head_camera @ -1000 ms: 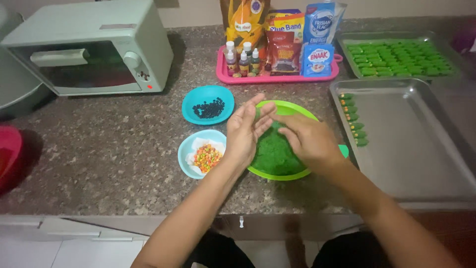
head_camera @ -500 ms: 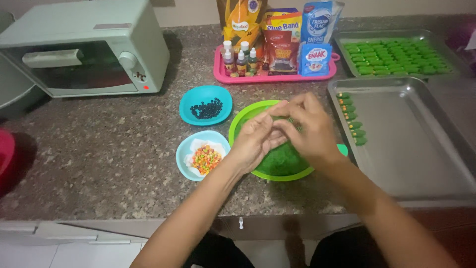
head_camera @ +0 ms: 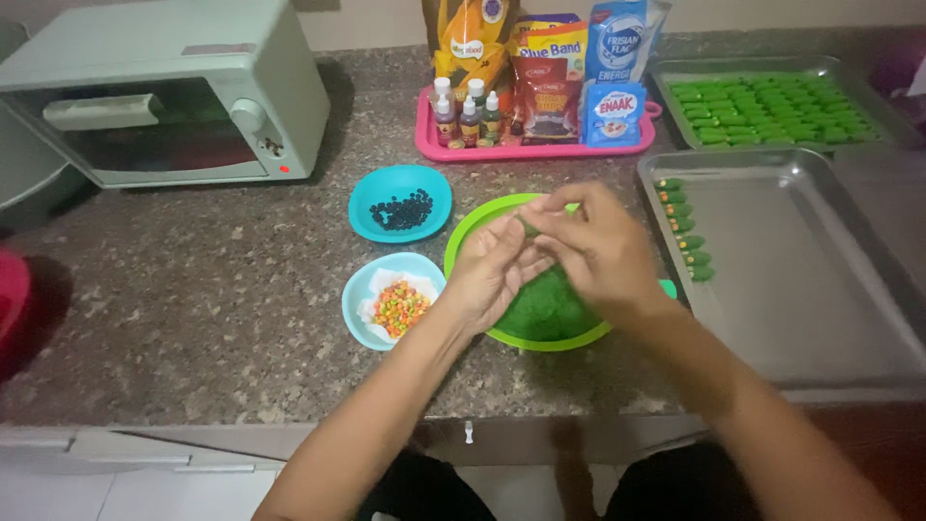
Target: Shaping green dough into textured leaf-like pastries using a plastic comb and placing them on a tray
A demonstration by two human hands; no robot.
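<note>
A bright green bowl (head_camera: pixel 473 232) on the speckled counter holds a mound of green dough (head_camera: pixel 548 307). Both hands hover over it. My left hand (head_camera: pixel 494 272) and my right hand (head_camera: pixel 590 246) meet fingertip to fingertip around a small piece of green dough (head_camera: pixel 530 228), pinching it between them. Left of the bowl stand a blue bowl of small dark chips (head_camera: pixel 399 203) and a pale blue bowl of coloured sprinkles (head_camera: pixel 394 301). A steel baking tray (head_camera: pixel 810 289) to the right carries a short column of shaped green pieces (head_camera: pixel 683 230).
A pale green toaster oven (head_camera: pixel 169 92) sits at the back left. A pink tray (head_camera: pixel 532 147) holds small colouring bottles and food packets. A second steel tray (head_camera: pixel 772 104) full of green pieces is at the back right. A red container edge (head_camera: pixel 12 299) shows far left.
Both hands have lifted off the dough mound and come together above the bowl with a small pinched-off piece between the fingers.
</note>
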